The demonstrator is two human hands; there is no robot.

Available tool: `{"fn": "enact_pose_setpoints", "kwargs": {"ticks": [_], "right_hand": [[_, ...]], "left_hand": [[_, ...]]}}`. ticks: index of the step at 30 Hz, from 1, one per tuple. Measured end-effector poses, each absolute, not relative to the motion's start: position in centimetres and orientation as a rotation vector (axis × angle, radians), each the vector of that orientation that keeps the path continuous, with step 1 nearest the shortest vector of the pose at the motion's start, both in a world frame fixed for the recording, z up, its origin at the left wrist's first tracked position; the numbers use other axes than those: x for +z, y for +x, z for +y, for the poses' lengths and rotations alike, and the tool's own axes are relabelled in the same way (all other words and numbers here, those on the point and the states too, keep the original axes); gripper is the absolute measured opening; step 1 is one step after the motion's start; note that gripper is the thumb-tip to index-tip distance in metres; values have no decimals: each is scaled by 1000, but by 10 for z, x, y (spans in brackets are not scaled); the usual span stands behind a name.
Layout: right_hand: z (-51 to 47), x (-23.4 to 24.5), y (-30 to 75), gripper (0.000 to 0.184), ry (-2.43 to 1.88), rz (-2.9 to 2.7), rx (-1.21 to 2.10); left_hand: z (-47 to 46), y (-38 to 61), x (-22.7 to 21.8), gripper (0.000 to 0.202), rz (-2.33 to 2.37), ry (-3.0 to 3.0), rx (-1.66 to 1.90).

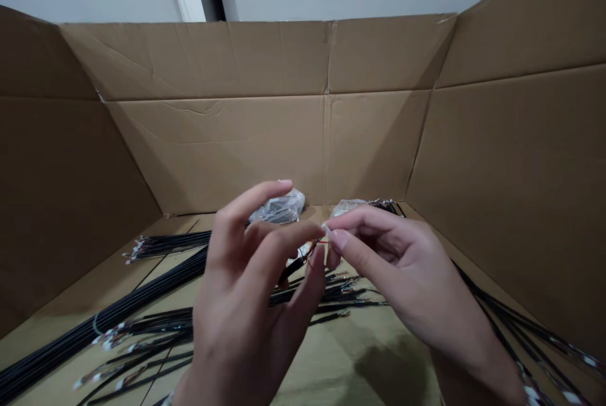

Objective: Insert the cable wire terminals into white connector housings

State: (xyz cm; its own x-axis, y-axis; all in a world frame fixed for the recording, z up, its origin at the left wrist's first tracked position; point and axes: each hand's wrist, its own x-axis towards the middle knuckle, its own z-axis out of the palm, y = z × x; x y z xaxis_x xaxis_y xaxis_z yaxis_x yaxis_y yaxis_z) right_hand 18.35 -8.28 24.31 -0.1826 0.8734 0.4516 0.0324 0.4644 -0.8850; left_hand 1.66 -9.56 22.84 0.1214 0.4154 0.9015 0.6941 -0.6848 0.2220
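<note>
Left hand and right hand met above the middle of the cardboard box, the right hand pinching a small white piece between thumb and forefinger; the left hand's grip could not be told. Black cables lay beneath them on the box floor, and a clear plastic bag lay toward the box's far wall.

A thin black cable shows a red wire beside its small white connector, pinched in the right hand's fingers.
</note>
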Motion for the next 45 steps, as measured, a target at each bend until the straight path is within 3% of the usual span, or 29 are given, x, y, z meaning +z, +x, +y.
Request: {"fn": "enact_pose_setpoints", "kwargs": {"ticks": [3, 7, 17, 23, 28, 45], "right_hand": [[-83, 243, 184, 13, -780, -1566, 915], [-84, 245, 184, 12, -747, -1566, 883], [-87, 246, 184, 14, -710, -1564, 942], [-89, 247, 188, 7, -683, -1579, 993], [-90, 249, 188, 12, -631, -1570, 1026], [-88, 245, 189, 9, -653, -1518, 953]], "left_hand": [[-98, 19, 227, 23, -1230, -2104, -1786], [-98, 18, 230, 6, -1352, -2141, -1795], [-99, 3, 242, 22, -1504, -2453, -1953], [-101, 1, 245, 26, -1648, -2585, -2063], [-100, 1, 244, 28, -1541, -2677, -2082], [-102, -16, 234, 30, -1615, -2403, -2079]]}}
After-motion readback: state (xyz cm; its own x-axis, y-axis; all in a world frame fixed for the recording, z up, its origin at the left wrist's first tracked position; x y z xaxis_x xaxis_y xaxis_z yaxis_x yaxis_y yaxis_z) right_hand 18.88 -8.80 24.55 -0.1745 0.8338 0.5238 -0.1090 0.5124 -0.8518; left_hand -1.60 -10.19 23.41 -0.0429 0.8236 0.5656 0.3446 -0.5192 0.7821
